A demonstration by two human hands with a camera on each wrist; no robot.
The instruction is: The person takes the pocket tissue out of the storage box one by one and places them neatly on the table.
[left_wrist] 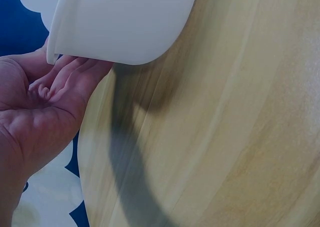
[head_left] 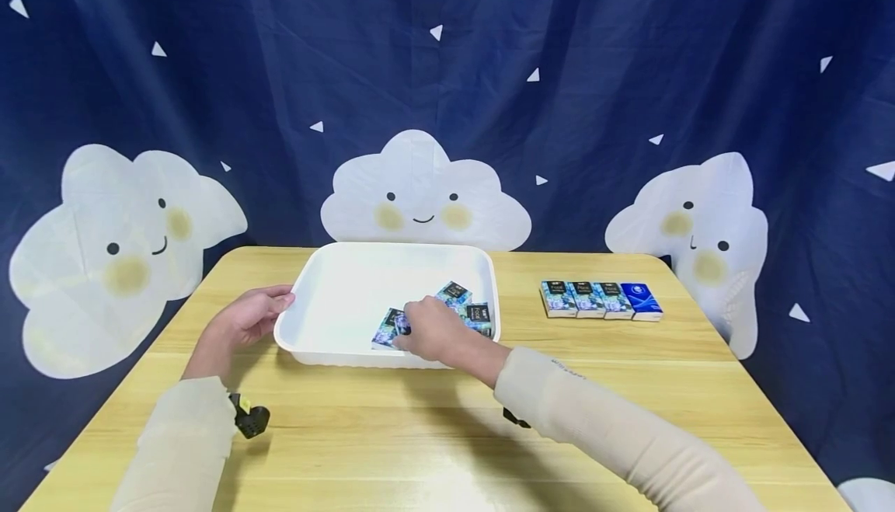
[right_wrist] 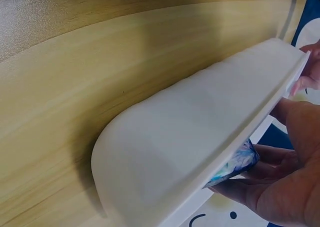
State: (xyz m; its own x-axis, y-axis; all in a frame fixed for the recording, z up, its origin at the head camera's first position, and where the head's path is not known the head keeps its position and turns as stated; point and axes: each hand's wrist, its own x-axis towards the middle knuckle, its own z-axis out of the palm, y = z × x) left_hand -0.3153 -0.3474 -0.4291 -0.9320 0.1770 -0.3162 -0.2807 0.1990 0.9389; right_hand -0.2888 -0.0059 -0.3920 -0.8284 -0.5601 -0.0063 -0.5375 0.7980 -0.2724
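A white plastic tray [head_left: 349,287] stands at the middle of the table's far half. My left hand [head_left: 252,315] grips its left rim, the fingers under the lip in the left wrist view. My right hand [head_left: 433,331] reaches over the near wall into the right part of the tray. It pinches a blue-patterned tissue pack [right_wrist: 235,164], mostly covered by the hand in the head view. Other packs lie around it in the tray: one tissue pack [head_left: 385,332] left of the fingers, another pack [head_left: 454,292] behind the hand, and a pack [head_left: 479,315] by the right wall.
To the right of the tray, a row of tissue packs [head_left: 589,300] sits side by side on the wooden table [head_left: 363,434]. Three are patterned; the rightmost pack [head_left: 641,297] is plain blue. A dark blue curtain [head_left: 594,22] with clouds hangs behind the table.
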